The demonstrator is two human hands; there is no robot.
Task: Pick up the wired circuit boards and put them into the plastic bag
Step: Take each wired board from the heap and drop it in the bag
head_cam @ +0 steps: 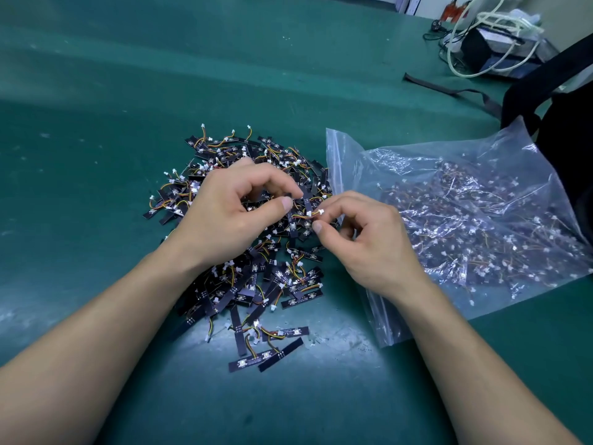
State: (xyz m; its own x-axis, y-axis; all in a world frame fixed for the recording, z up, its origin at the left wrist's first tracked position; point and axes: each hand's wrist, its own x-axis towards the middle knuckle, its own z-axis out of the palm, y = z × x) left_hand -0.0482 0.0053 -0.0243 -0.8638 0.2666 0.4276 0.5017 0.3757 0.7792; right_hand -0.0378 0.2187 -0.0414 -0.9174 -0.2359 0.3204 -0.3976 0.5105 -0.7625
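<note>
Above the heap of wired circuit boards (pixel 256 284), one board (pixel 307 202) is pinched by the left hand (pixel 231 213), its connector (pixel 309 213) by the right hand (pixel 362 239), apparently to be untangled for the plastic bag (pixel 340 149) alongside.

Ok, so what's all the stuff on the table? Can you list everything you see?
loose circuit boards: too many to count, black with orange and yellow wires and white plugs, piled mid-table
held board: one, black, over the pile between both hands
plastic bag: one, clear, right of the pile, many more boards inside
table: one, green
strap: one, black, far right
box: one, black, far right corner
white cables: several loops, over the box
fabric item: one, black, right edge, maybe a bag
left hand: bare, pinches the held board
right hand: bare, pinches its white plug
</note>
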